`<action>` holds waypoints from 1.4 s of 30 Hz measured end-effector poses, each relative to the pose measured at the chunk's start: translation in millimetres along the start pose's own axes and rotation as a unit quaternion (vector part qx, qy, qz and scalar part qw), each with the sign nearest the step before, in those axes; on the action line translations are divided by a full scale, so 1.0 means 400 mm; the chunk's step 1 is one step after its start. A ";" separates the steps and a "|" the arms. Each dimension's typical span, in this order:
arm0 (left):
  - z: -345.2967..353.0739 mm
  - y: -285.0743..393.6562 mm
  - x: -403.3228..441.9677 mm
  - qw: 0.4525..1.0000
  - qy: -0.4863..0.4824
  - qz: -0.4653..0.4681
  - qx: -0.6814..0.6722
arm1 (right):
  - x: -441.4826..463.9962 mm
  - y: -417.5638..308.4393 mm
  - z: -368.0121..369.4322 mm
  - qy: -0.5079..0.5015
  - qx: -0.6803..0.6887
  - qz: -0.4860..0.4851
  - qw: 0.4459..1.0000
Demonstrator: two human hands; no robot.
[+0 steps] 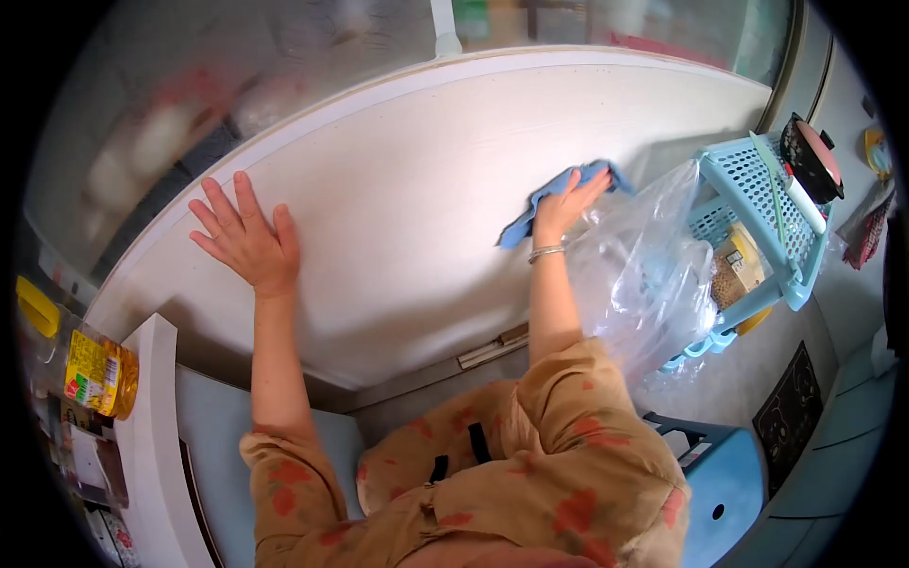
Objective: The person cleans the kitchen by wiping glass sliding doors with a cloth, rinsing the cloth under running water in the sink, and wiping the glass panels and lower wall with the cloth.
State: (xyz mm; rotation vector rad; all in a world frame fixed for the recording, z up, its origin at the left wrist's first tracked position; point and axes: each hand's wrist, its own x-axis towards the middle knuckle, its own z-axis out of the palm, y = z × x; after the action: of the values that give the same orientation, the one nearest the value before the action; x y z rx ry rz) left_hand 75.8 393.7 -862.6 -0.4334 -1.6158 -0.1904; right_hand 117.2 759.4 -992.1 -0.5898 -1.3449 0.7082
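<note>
A blue cloth (526, 223) lies bunched against a white panel (407, 189), pressed there under my right hand (566, 204). Part of the cloth shows past the fingertips at the upper right. A bracelet circles that wrist. Farther left, my left hand (248, 237) rests near the panel's upper edge with its fingers spread, holding nothing. Whether its palm fully touches the surface is hard to see. Close to my right forearm hangs a clear plastic bag (634, 275).
At right stands a blue basket rack (748, 189) carrying a dark pot (810, 161) and a jar (737, 270). A blue stool (724, 492) is below it. On the left, an oil bottle (99, 374) stands beside a white shelf edge (151, 426). Glass panes (379, 47) rise above the panel.
</note>
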 end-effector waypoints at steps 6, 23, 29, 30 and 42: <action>-0.002 0.003 0.004 1.000 0.007 0.001 -0.009 | 0.046 -0.202 0.002 -0.107 -0.015 -0.142 0.984; 0.001 0.000 0.000 1.000 0.003 0.003 -0.022 | 0.421 0.161 -0.005 0.143 -0.074 0.436 0.885; 0.005 -0.008 -0.003 0.999 0.019 0.011 -0.028 | 0.351 0.097 0.018 0.121 -0.073 0.481 0.865; 0.005 -0.011 -0.003 0.999 0.019 0.008 -0.027 | 0.312 0.076 0.026 0.095 -0.134 0.399 0.902; 0.013 -0.016 -0.011 0.999 0.029 0.035 -0.024 | -0.192 -0.064 -0.029 -0.174 -0.013 0.026 0.984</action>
State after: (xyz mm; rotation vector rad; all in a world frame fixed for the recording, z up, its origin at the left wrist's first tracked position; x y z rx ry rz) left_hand 68.8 389.2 -866.6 -0.5152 -1.5388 -0.1870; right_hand 125.8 685.1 -1025.2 -0.5398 -1.6681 0.8647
